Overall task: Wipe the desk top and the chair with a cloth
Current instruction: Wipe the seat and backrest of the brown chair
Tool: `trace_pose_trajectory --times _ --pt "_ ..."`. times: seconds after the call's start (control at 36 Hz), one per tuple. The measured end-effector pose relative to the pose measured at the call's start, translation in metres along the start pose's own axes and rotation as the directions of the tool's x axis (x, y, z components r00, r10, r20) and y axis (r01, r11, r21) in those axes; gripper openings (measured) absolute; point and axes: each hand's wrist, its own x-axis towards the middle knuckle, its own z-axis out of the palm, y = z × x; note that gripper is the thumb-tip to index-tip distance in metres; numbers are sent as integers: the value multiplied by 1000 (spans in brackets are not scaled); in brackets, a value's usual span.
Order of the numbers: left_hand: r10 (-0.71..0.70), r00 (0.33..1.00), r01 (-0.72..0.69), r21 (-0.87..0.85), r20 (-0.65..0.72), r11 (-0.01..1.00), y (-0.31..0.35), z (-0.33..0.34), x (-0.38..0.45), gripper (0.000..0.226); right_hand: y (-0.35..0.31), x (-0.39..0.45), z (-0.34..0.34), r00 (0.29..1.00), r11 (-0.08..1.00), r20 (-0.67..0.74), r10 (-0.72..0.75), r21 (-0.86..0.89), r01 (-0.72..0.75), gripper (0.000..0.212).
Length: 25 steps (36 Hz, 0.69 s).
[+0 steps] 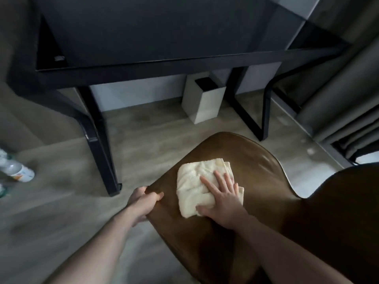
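Far left of the left grip, at the frame edge: a blurred white plastic bottle with an orange mark (19, 171), lying on the grey-brown wood-look floor (61, 201). Left grip (143, 203) holds the left rim of the glossy brown moulded chair seat (235, 152); fingers curl over the edge, thumb on top. Just right of it, the folded cream terry cloth (196, 187) lies on the seat. Right grip (223, 199) rests flat on the cloth's right half, fingers (211, 187) spread and straight, thumb hooked round the near edge, pressing it to the seat. Up beyond both grips: the black-framed counter with a dark glossy top (155, 35), its black metal legs (102, 144) standing on the floor. Under the counter, beyond the right grip, an upright white rectangular bin with a black opening (202, 101) against the wall. Right of the right grip, the chair's brown back (338, 222); further right and up, grey pleated curtains (344, 99).
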Motion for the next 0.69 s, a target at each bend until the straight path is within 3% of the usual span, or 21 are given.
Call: trace_pose_trajectory --times 0.17,0.31,0.42,0.5,0.61,0.69 --pt "64 996 -66 -28 -65 997 -23 11 -20 29 -11 6 -12 999 999 21 31 -35 -30 95" --pt "206 964 -141 333 -168 932 -24 21 -41 48 -26 -28 -15 996 990 37 87 -117 -82 90" --pt "276 960 -216 508 -45 834 -12 29 -65 66 -35 -66 -13 983 984 100 156 -97 -147 83" --pt "240 971 -200 522 -9 829 -5 34 -70 70 -43 -75 -8 974 973 45 222 -81 -218 81" --pt "256 966 -217 451 -27 866 -19 33 -53 70 -41 -64 10 968 970 69 242 0 -242 105" --pt "271 962 -234 417 -30 878 -24 33 -41 68 -37 -41 19 970 969 23 242 47 -243 102"
